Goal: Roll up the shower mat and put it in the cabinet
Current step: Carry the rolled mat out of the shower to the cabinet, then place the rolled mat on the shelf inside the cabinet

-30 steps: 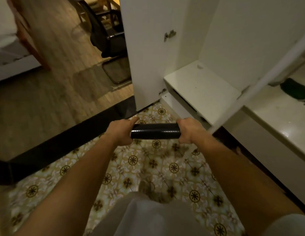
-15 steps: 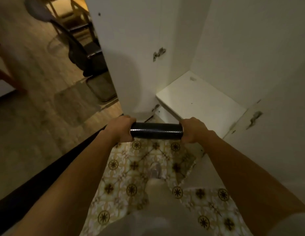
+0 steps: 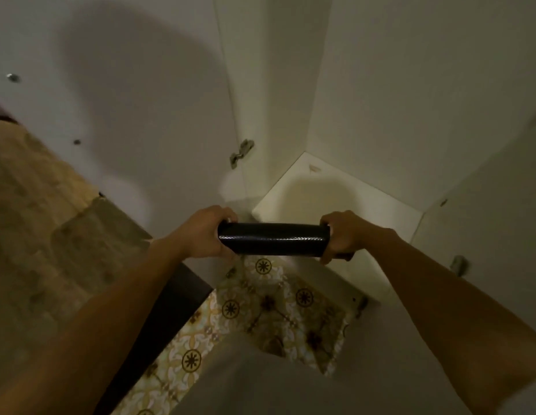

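Observation:
The shower mat [image 3: 274, 239] is a tight, glossy black roll held level in front of me. My left hand [image 3: 202, 233] grips its left end and my right hand [image 3: 340, 235] grips its right end. The roll hangs at the front edge of the white cabinet's bottom shelf [image 3: 344, 205], just outside the open compartment. The shelf surface is bare and white, with my shadow on it. The mat's ends are hidden inside my fists.
The open cabinet door [image 3: 126, 115] stands to the left, with a metal hinge [image 3: 241, 152] at its edge. A second door with a hinge [image 3: 458, 265] is at the right. Patterned floor tiles [image 3: 269, 301] lie below, a dark threshold strip [image 3: 171, 295] beside them.
I have moved closer to the cabinet; the room behind has dropped out of view. The roll, still held at both ends, has come forward to the shelf's front edge.

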Motion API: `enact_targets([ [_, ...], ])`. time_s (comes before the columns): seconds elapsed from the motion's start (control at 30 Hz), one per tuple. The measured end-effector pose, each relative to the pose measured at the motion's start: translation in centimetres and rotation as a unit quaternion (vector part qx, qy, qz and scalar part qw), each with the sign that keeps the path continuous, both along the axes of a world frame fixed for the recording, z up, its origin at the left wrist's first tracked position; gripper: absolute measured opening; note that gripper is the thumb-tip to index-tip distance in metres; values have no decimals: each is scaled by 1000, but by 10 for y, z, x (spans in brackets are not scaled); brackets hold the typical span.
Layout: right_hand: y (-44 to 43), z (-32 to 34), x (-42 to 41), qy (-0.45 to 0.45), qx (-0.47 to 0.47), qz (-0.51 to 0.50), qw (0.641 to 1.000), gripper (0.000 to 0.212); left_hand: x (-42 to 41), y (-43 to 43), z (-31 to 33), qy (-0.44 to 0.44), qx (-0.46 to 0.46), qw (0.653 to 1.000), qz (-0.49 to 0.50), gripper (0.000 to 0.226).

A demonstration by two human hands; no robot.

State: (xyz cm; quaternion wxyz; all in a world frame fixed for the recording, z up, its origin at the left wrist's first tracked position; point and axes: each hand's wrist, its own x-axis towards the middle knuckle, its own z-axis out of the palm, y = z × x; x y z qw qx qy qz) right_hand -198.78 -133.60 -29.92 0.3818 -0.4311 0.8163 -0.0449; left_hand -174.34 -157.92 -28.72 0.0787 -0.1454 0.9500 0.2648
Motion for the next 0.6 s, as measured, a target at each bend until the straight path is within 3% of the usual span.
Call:
enact_targets([
  [0.1, 2, 5, -40, -13, 20, -24, 999, 63, -31, -15, 9, 41, 159, 986, -19, 61],
  [0.23, 5, 10, -79, -85, 24, -77, 993, 61, -62, -37, 5, 65, 357, 931, 31, 61],
  [0.4, 4, 24, -121, -226, -1, -146, 963, 54, -124, -59, -15, 108, 462, 865, 166, 65],
  [0.47, 10, 25, -143, -290, -52, -232, 927, 54, -156, -69, -27, 108, 510, 826, 215, 57],
  [0.6, 22, -10, -192, -377, -208, -436, 790, 46, -245, -101, -59, 72, 573, 767, 281, 42],
])
